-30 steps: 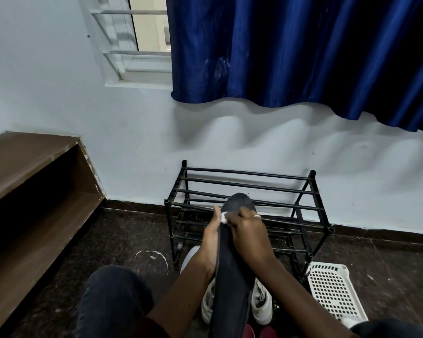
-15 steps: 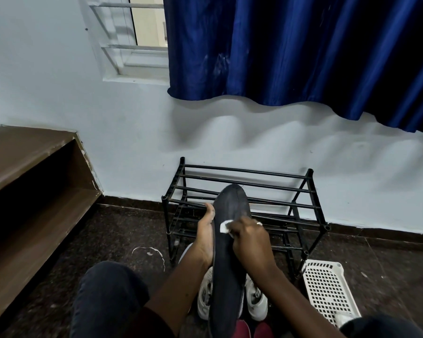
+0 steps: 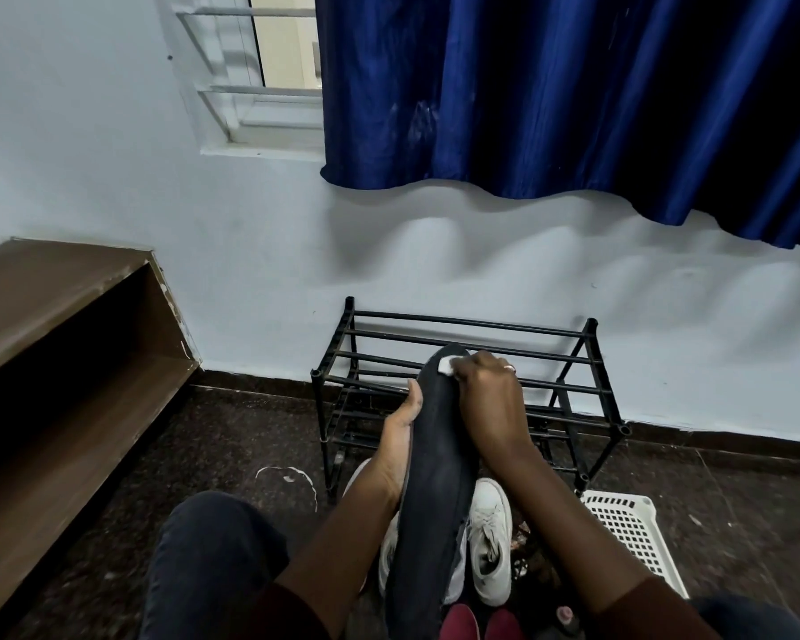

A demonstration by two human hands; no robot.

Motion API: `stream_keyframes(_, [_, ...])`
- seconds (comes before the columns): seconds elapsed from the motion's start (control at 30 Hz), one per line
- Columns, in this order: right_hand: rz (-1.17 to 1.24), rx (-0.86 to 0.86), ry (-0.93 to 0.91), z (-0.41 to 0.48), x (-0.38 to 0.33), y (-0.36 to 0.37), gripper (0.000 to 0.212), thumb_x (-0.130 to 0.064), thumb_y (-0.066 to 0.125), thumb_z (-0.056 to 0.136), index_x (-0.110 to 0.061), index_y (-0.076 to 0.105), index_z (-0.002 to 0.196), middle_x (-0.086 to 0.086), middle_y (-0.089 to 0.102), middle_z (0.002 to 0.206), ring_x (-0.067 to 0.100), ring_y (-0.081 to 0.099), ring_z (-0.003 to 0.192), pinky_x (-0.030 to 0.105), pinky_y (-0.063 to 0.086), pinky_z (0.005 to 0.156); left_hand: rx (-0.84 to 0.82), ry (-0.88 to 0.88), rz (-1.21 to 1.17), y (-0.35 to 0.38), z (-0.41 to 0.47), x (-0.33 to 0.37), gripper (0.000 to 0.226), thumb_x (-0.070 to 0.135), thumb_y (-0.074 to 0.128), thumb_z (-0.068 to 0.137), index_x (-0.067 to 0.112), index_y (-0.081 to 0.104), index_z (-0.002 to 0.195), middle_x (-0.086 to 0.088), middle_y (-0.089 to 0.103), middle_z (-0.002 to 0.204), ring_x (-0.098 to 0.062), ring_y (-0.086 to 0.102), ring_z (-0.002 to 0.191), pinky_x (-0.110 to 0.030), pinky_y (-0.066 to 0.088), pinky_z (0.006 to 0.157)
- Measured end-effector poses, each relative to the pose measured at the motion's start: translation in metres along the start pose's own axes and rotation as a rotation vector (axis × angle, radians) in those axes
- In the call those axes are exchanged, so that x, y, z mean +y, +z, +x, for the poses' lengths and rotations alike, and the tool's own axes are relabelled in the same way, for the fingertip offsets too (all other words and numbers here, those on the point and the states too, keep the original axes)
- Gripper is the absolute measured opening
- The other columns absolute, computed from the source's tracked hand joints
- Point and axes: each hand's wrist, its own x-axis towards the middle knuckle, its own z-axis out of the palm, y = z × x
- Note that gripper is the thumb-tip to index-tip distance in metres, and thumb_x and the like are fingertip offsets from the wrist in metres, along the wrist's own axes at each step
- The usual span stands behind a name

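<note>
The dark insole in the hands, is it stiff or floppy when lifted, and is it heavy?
Probably fairly stiff: the insole stands straight though the left hand holds only one edge. Likely light, as one hand props it. It seems not fragile: the right hand presses a white pad on its tip.

blue curtain (image 3: 573, 94) across upper right, window (image 3: 269, 62) at upper left. black shoe rack (image 3: 469, 322) against the wall, centre; white sneakers (image 3: 490, 538) below, white basket (image 3: 629, 533) lower right, brown shelf (image 3: 65, 353) left.
</note>
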Motion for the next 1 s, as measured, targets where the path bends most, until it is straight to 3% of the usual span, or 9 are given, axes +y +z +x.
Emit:
stream_keyframes(0.07, [0.016, 0.001, 0.037, 0.005, -0.001, 0.0, 0.026, 0.015, 0.069, 0.054, -0.008, 0.068, 0.066, 0.01, 0.058, 0.061, 0.031, 0.056, 0.053, 0.023, 0.034, 0.052, -0.012, 0.001, -0.021, 0.002, -0.001, 0.002, 0.065, 0.055, 0.033, 0.084, 0.007, 0.077, 0.084, -0.012, 0.073, 0.088, -0.022, 0.071, 0.079, -0.028, 0.058, 0.066])
stream_keyframes(0.27, [0.012, -0.016, 0.006, -0.04, -0.007, 0.004, 0.03, 0.012, 0.072, 0.039, -0.009, 0.07, 0.061, 0.011, 0.059, 0.06, 0.03, 0.056, 0.046, 0.024, 0.044, 0.045, 0.046, 0.017, -0.038, -0.003, 0.003, 0.008, 0.078, 0.057, 0.02, 0.095, 0.008, 0.078, 0.08, -0.013, 0.073, 0.086, -0.023, 0.072, 0.076, -0.028, 0.058, 0.063])
stream_keyframes(0.43, [-0.003, -0.004, 0.006, -0.058, -0.002, 0.006, 0.032, 0.01, 0.073, 0.046, -0.006, 0.072, 0.074, 0.012, 0.059, 0.065, 0.031, 0.057, 0.053, 0.026, 0.047, 0.049, 0.083, 0.001, 0.025, -0.001, 0.004, 0.006, 0.076, 0.061, 0.023, 0.093, 0.01, 0.078, 0.084, -0.012, 0.073, 0.091, -0.023, 0.071, 0.08, -0.029, 0.057, 0.069])
stream_keyframes(0.63, [0.092, 0.106, 0.093, -0.009, 0.005, 0.005, 0.032, 0.016, 0.069, 0.059, -0.001, 0.071, 0.087, 0.018, 0.059, 0.071, 0.034, 0.056, 0.06, 0.033, 0.048, 0.053, 0.067, -0.029, 0.055, 0.008, -0.001, 0.007, 0.07, 0.061, 0.024, 0.093, 0.007, 0.065, 0.11, -0.012, 0.072, 0.097, -0.023, 0.071, 0.085, -0.032, 0.056, 0.071])
stream_keyframes(0.7, [0.15, 0.107, 0.134, 0.004, 0.001, 0.003, 0.029, 0.014, 0.065, 0.066, -0.003, 0.071, 0.088, 0.017, 0.058, 0.071, 0.034, 0.057, 0.06, 0.033, 0.048, 0.054, 0.076, -0.013, 0.049, 0.008, -0.002, 0.009, 0.07, 0.06, 0.024, 0.094, 0.007, 0.067, 0.108, -0.012, 0.072, 0.096, -0.023, 0.071, 0.084, -0.031, 0.057, 0.071])
stream_keyframes(0.8, [0.177, 0.074, 0.186, 0.006, -0.008, 0.0, 0.023, 0.012, 0.059, 0.074, -0.003, 0.072, 0.087, 0.019, 0.056, 0.073, 0.036, 0.057, 0.061, 0.033, 0.046, 0.057, 0.093, 0.017, 0.02, 0.006, 0.0, 0.011, 0.072, 0.058, 0.025, 0.095, 0.007, 0.076, 0.089, -0.012, 0.073, 0.087, -0.022, 0.072, 0.075, -0.028, 0.058, 0.06])
stream_keyframes(0.9, [0.163, -0.061, 0.282, -0.014, -0.011, 0.0, 0.021, 0.0, 0.057, 0.084, -0.005, 0.071, 0.1, 0.02, 0.058, 0.087, 0.037, 0.059, 0.075, 0.033, 0.042, 0.064, 0.127, 0.041, 0.001, 0.002, 0.002, 0.013, 0.071, 0.059, 0.024, 0.095, 0.006, 0.072, 0.091, -0.012, 0.074, 0.084, -0.023, 0.072, 0.071, -0.027, 0.057, 0.058])
stream_keyframes(1.0, [0.12, -0.114, 0.275, -0.041, -0.013, 0.001, 0.02, 0.007, 0.064, 0.073, -0.003, 0.074, 0.088, 0.02, 0.058, 0.079, 0.037, 0.06, 0.068, 0.032, 0.044, 0.057, 0.16, 0.049, 0.03, -0.002, 0.004, 0.013, 0.068, 0.059, 0.024, 0.094, 0.007, 0.069, 0.092, -0.011, 0.074, 0.08, -0.021, 0.071, 0.068, -0.027, 0.056, 0.061])
